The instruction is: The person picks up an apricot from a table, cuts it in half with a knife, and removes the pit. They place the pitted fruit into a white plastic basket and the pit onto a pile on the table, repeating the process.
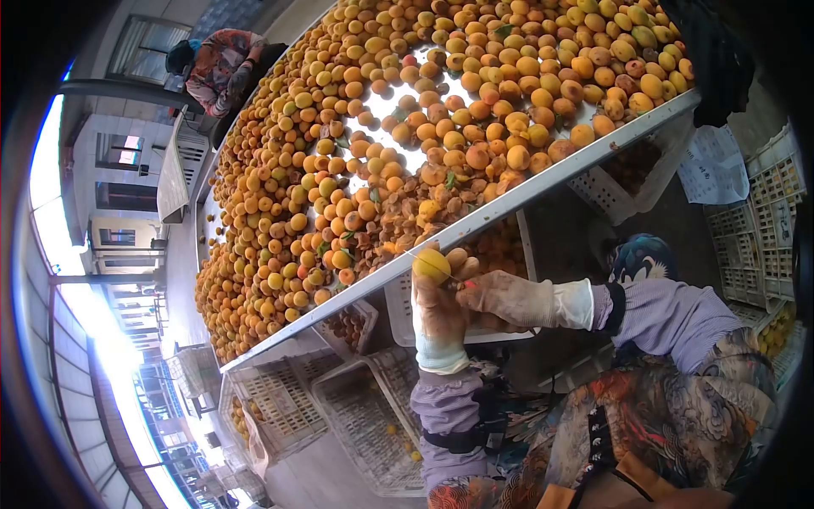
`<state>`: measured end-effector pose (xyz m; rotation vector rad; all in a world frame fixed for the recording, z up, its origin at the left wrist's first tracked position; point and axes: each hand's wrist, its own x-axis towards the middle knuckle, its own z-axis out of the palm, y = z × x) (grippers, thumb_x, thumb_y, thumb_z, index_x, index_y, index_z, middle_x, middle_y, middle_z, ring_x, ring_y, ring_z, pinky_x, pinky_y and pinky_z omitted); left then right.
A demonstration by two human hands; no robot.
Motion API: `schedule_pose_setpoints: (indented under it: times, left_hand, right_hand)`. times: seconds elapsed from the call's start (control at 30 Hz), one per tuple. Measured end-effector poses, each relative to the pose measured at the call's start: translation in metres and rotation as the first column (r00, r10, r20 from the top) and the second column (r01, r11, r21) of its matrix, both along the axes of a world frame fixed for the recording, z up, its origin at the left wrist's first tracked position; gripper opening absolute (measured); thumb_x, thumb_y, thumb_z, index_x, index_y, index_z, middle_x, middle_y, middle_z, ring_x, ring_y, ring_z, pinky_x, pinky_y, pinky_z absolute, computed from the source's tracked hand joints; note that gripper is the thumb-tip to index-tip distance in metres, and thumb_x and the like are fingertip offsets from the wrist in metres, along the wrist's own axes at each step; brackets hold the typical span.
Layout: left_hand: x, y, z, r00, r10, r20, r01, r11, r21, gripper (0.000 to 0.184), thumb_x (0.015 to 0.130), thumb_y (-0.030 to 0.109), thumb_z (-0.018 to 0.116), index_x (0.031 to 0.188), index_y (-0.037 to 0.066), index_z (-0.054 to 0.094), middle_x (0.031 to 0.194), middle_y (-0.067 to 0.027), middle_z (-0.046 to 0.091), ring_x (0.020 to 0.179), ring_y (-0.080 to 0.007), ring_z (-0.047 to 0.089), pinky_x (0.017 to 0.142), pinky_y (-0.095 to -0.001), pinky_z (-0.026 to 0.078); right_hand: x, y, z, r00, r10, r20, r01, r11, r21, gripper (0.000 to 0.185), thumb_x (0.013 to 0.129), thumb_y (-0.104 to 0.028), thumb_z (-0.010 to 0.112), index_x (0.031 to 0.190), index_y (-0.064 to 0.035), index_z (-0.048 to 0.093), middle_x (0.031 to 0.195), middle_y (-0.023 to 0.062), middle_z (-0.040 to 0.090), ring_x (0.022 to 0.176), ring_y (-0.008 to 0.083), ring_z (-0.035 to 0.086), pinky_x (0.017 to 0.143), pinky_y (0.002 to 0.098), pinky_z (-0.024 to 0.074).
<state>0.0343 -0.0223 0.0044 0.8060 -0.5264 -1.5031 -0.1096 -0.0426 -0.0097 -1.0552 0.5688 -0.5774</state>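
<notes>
My left hand (440,310), in a stained pale glove, is closed around a yellow apricot (432,266) just outside the metal rim of a sorting table (543,179). Beside it, my right hand (504,299), gloved too, touches the left fingers near the fruit. Its fingers are pinched on a thin tool (469,286) with a small red part; most of it is hidden. Brown split apricot pieces (417,212) lie heaped on the table close to both hands. Beneath the hands stands a white crate (524,246) with orange fruit inside.
Many whole apricots (271,195) cover the table, with some green leaves among them. Several plastic crates stand below, including a grey one (360,424) and a stack (750,246) at right. A dark bag (716,64) hangs at the table's corner. Another person (222,72) works across the table.
</notes>
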Motion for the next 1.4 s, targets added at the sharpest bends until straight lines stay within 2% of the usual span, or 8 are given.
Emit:
schedule_pose_setpoints:
  times: [0.2,0.27,0.33,0.63,0.8,1.03,1.13,1.4]
  left_hand:
    - [0.006,-0.006,0.006,0.89,0.03,0.454,0.042,0.988,-0.147,0.057,0.09,0.039,0.056,0.129,0.001,0.041,0.109,-0.0133,0.059,0.103,-0.0254,0.056,0.093,-0.0413,0.043]
    - [0.004,-0.003,0.002,0.939,0.024,0.342,0.016,0.994,-0.112,0.058,0.09,0.041,0.057,0.13,0.001,0.041,0.109,-0.0136,0.059,0.104,-0.026,0.056,0.093,-0.0418,0.043]
    - [-0.001,0.0,0.0,0.985,-0.001,0.175,0.008,0.999,-0.041,0.062,0.088,0.045,0.058,0.13,0.002,0.041,0.11,-0.0143,0.06,0.105,-0.0276,0.056,0.093,-0.043,0.044]
    - [-0.004,-0.006,-0.001,0.894,0.088,0.439,-0.052,0.994,-0.094,0.068,0.085,0.05,0.058,0.13,0.002,0.042,0.108,-0.0143,0.06,0.101,-0.0248,0.056,0.091,-0.0378,0.046]
    - [-0.004,-0.003,-0.012,0.997,-0.007,0.079,0.007,1.0,-0.002,0.067,0.082,0.056,0.059,0.121,0.002,0.049,0.104,-0.0109,0.063,0.099,-0.024,0.058,0.089,-0.0377,0.046]
    - [-0.009,-0.002,-0.007,0.993,0.014,0.121,-0.02,0.999,0.046,0.072,0.084,0.053,0.058,0.131,0.002,0.04,0.108,-0.0125,0.06,0.1,-0.0229,0.057,0.089,-0.037,0.046]
    - [-0.008,-0.004,0.002,0.803,0.1,0.588,-0.059,0.994,-0.088,0.059,0.088,0.05,0.055,0.123,0.003,0.046,0.105,-0.0086,0.058,0.084,-0.0174,0.057,0.075,-0.0303,0.049]
    - [-0.005,-0.005,-0.011,0.971,-0.05,0.233,0.025,0.994,0.106,0.065,0.088,0.057,0.051,0.117,-0.001,0.048,0.098,-0.0113,0.062,0.085,-0.0192,0.06,0.076,-0.0311,0.05]
  right_hand:
    - [-0.013,-0.018,0.03,0.977,0.212,-0.007,-0.193,0.901,0.39,0.041,0.092,-0.048,0.049,0.081,-0.0092,0.054,0.057,-0.0046,0.045,0.042,0.004,0.04,0.035,0.0221,0.0319]
    - [-0.01,-0.015,0.024,0.97,0.242,-0.026,-0.213,0.893,0.396,0.041,0.092,-0.048,0.048,0.081,-0.0089,0.054,0.057,-0.0043,0.045,0.042,0.0043,0.042,0.035,0.0227,0.0324]
    - [0.003,-0.002,0.012,0.982,0.006,0.188,0.025,0.987,-0.157,0.044,0.091,-0.054,0.048,0.082,-0.0105,0.053,0.049,-0.0056,0.036,0.037,0.0045,0.032,0.035,0.0213,0.0245]
    - [-0.01,-0.011,0.024,0.98,0.193,-0.043,-0.16,0.9,0.406,0.045,0.089,-0.054,0.049,0.078,-0.011,0.052,0.052,-0.0042,0.04,0.037,0.0059,0.033,0.032,0.0222,0.0255]
    - [0.0,0.0,0.022,0.996,0.078,0.041,-0.087,0.943,0.322,0.044,0.09,-0.052,0.051,0.079,-0.0091,0.051,0.047,-0.0048,0.037,0.035,0.005,0.031,0.033,0.0216,0.0215]
    - [-0.002,-0.004,0.016,0.997,0.067,0.03,-0.074,0.918,0.389,0.043,0.091,-0.049,0.051,0.076,-0.0093,0.05,0.045,-0.0039,0.035,0.034,0.005,0.03,0.032,0.0232,0.0198]
    - [-0.009,-0.014,0.027,0.982,0.186,-0.034,-0.145,0.857,0.495,0.044,0.091,-0.051,0.049,0.074,-0.0103,0.05,0.046,-0.0035,0.036,0.034,0.0056,0.031,0.032,0.023,0.0209]
    - [0.001,0.0,0.018,0.999,0.047,-0.028,-0.039,0.973,0.227,0.047,0.092,-0.052,0.044,0.072,-0.0095,0.048,0.045,-0.0018,0.036,0.033,0.0082,0.031,0.03,0.0246,0.0235]
